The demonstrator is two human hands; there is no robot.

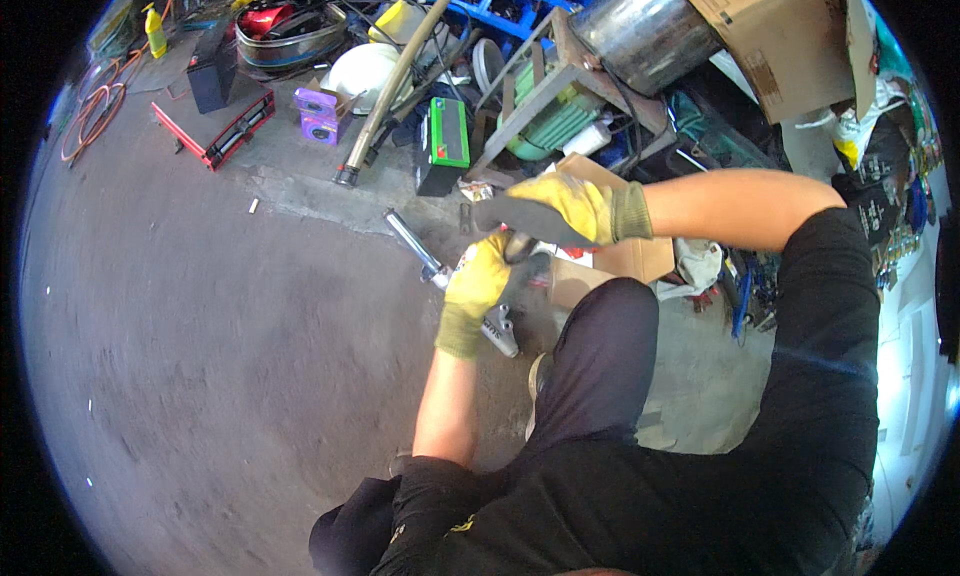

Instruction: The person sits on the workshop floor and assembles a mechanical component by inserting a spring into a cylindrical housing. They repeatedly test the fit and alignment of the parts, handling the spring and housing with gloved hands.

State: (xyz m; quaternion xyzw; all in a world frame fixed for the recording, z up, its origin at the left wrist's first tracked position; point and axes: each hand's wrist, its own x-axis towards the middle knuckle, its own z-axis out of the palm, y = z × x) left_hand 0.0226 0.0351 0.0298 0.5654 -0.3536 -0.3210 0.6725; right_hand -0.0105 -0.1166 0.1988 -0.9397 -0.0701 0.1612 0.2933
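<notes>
My left hand (478, 281) clamps the fork tube (430, 261) while my right hand (565, 208) fists a dark tool (520, 216); a glove slip could drop either onto the floor (220, 356).

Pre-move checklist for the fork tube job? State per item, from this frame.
1. Left hand gripping the metal fork tube: ok, glove closed around its lower end.
2. Right hand on the work: ok, gloved, just above the left; what it holds, cannot tell.
3. Gloves on both hands: ok.
4. Tube's far end free: ok, bare concrete floor around it.
5. Bracket end supported: cannot tell, partly hidden by the left hand.
6. Clutter clear of the tube: ok, green box and long pipe lie farther off.
</notes>
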